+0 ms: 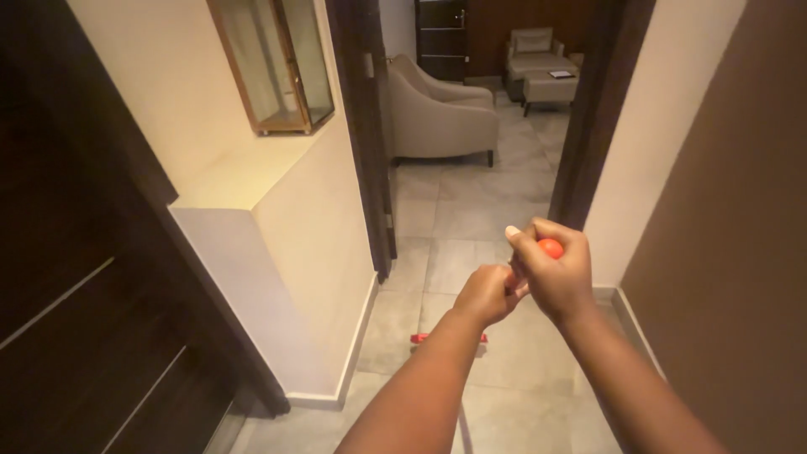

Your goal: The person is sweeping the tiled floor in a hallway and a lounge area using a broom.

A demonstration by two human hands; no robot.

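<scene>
Both hands are closed round a long mop handle, the right hand (553, 273) over its orange tip (551, 247), the left hand (487, 294) just below; it looks light, stiff, its red head (423, 338) on the floor (471, 210).

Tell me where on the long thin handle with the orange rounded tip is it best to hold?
Hold the long thin handle at its top, as now: right hand wrapped over the orange rounded tip from above, left hand just beneath. The handle slants down to the red floor head.
</scene>
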